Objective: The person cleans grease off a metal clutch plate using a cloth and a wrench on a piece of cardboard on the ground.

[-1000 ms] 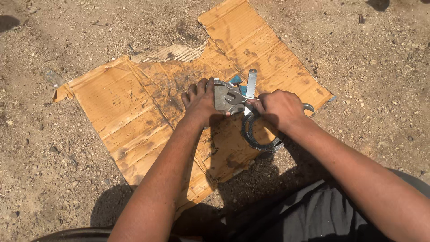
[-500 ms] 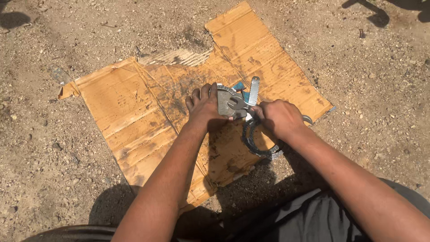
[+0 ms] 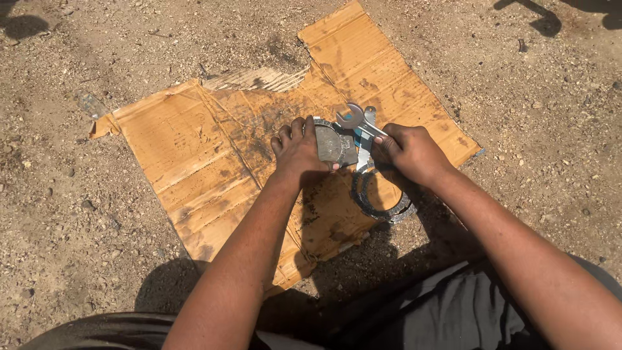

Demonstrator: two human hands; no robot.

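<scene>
My left hand grips a grey metal part over a flattened, oil-stained cardboard sheet. My right hand is closed around a silver open-ended wrench, whose jaw points away from me just above the metal part. Another flat silver tool shows between the two hands. Below my right hand lie dark, ring-shaped plates on the cardboard, partly hidden by the wrist.
The cardboard lies on gravelly dirt ground. A torn, corrugated patch marks the sheet's far edge. Shadows of someone else fall at the top right and top left. My grey-clad leg is at the bottom.
Both hands stay on the metal part and the wrench; the wrench head has shifted a little to the left. The view has drifted slightly.
</scene>
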